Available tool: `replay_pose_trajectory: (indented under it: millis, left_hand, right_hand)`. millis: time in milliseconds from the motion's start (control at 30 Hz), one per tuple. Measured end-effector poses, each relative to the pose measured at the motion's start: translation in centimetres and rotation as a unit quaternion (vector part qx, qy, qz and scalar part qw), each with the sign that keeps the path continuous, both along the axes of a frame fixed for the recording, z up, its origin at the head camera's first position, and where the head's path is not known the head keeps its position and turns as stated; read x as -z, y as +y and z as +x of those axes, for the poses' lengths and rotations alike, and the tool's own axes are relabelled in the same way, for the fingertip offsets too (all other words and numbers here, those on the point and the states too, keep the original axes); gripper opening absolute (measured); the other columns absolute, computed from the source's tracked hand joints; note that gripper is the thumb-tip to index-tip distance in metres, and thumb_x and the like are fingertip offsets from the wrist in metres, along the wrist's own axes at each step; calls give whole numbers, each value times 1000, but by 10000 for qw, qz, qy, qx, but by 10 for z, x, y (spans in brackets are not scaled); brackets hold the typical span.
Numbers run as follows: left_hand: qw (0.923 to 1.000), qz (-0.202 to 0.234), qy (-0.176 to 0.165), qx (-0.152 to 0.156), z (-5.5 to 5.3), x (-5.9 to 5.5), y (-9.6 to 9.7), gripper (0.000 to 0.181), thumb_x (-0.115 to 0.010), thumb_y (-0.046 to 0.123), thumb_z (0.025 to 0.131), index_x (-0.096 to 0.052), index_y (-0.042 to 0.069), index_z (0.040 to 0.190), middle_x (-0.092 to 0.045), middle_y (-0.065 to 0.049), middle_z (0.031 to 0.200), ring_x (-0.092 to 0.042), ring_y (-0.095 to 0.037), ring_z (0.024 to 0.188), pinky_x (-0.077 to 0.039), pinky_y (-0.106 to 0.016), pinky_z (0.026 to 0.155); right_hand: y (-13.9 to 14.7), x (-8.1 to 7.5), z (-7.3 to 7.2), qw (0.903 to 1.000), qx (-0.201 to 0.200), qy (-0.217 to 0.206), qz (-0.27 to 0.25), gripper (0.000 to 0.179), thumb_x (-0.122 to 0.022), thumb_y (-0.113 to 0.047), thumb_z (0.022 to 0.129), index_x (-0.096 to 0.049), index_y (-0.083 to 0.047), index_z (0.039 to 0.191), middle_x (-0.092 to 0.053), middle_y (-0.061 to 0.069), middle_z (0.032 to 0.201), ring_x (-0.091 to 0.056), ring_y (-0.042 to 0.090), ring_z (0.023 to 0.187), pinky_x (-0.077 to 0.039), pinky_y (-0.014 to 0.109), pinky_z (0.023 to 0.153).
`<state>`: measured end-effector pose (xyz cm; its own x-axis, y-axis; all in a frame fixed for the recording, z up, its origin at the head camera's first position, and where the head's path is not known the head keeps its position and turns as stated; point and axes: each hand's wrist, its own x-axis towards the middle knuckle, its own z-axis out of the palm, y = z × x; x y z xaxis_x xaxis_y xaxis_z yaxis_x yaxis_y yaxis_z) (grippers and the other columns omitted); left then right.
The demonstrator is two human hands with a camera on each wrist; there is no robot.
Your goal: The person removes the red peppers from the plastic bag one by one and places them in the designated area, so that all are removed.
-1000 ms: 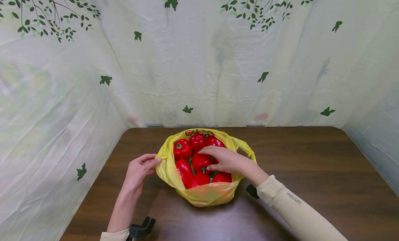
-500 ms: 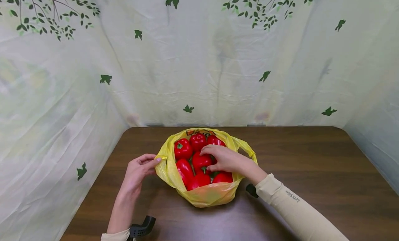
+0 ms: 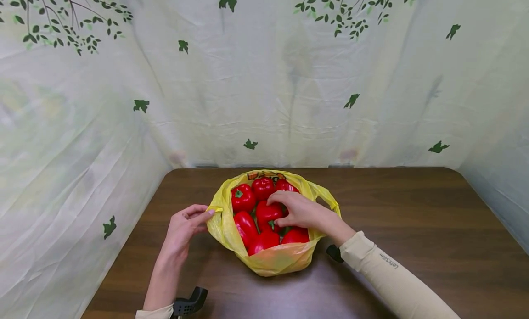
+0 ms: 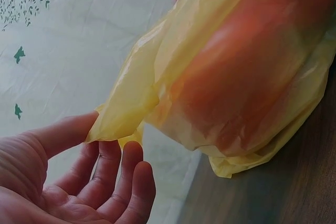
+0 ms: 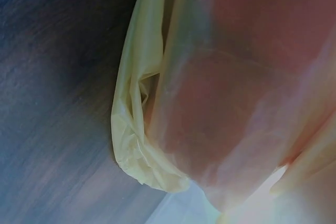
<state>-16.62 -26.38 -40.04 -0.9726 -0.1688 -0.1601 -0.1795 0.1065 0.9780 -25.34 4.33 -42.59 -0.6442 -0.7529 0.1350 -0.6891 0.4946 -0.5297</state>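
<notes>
A yellow plastic bag (image 3: pixel 285 260) stands on the table with its mouth spread, holding several glossy red bell peppers (image 3: pixel 243 198). At the bag's left side, my left hand (image 3: pixel 187 225) pinches the rim between thumb and fingers. The left wrist view shows the thumb (image 4: pixel 68 132) pressed on the thin plastic (image 4: pixel 123 114), the other fingers curled below. My right hand (image 3: pixel 299 212) reaches into the mouth, its fingers and thumb around the middle red bell pepper (image 3: pixel 267 213), green stem toward me. In the right wrist view the bag's side (image 5: pixel 137 129) hides this hand.
The brown wooden table (image 3: pixel 405 218) extends to both sides of the bag. A pale curtain (image 3: pixel 264 89) printed with leaves and birds hangs behind and at the sides. The bag's handle loop (image 3: pixel 329 198) stands up at its right, beside my right wrist.
Both hands keep nearly the same place. The right fingers have shifted very slightly to the right on the middle pepper; the bag has barely moved.
</notes>
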Motion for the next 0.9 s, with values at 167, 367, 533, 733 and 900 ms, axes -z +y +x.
replay_pose_trajectory:
  millis: [167, 367, 533, 733, 900]
  left_hand:
    - [10000, 9, -1, -28, 0, 0, 0, 36, -76, 22, 88, -65, -4, 109, -71, -6, 91, -67, -20, 78, -57, -33, 75]
    - [9999, 85, 51, -46, 0, 0, 1, 35, -76, 20, 88, -65, -5, 108, -71, -5, 89, -66, -19, 77, -57, -31, 73]
    - [9999, 52, 20, -88, 0, -1, 2, 35, -77, 21, 88, -64, -4, 109, -71, -5, 90, -66, -19, 77, -57, -31, 73]
    - [9999, -27, -42, -125, 1, -1, 3, 36, -77, 23, 88, -64, -3, 110, -71, -5, 92, -66, -19, 79, -57, -32, 74]
    - [9998, -50, -50, -178, 1, -2, 3, 37, -77, 24, 88, -64, -3, 110, -71, -4, 92, -66, -19, 79, -57, -32, 73]
  right_hand:
    - [3, 0, 0, 9991, 134, -286, -269, 43, -79, -23, 83, -61, -19, 122, -58, -7, 124, -52, 11, 114, -43, 31, 101]
    - [7, -2, 3, 9966, 334, -424, -625, 44, -80, -24, 82, -62, -21, 122, -59, -11, 120, -53, 9, 106, -47, 28, 94]
    - [9, -6, 6, 9932, 406, -483, -981, 43, -80, -25, 82, -62, -22, 120, -59, -12, 114, -55, 8, 99, -50, 27, 88]
    - [12, -8, 12, 9876, 452, -535, -1403, 43, -81, -25, 82, -61, -22, 121, -59, -13, 115, -55, 9, 102, -51, 30, 89]
    - [15, -9, 19, 9818, 541, -649, -1702, 46, -81, -25, 82, -61, -23, 123, -58, -13, 120, -54, 10, 108, -52, 32, 89]
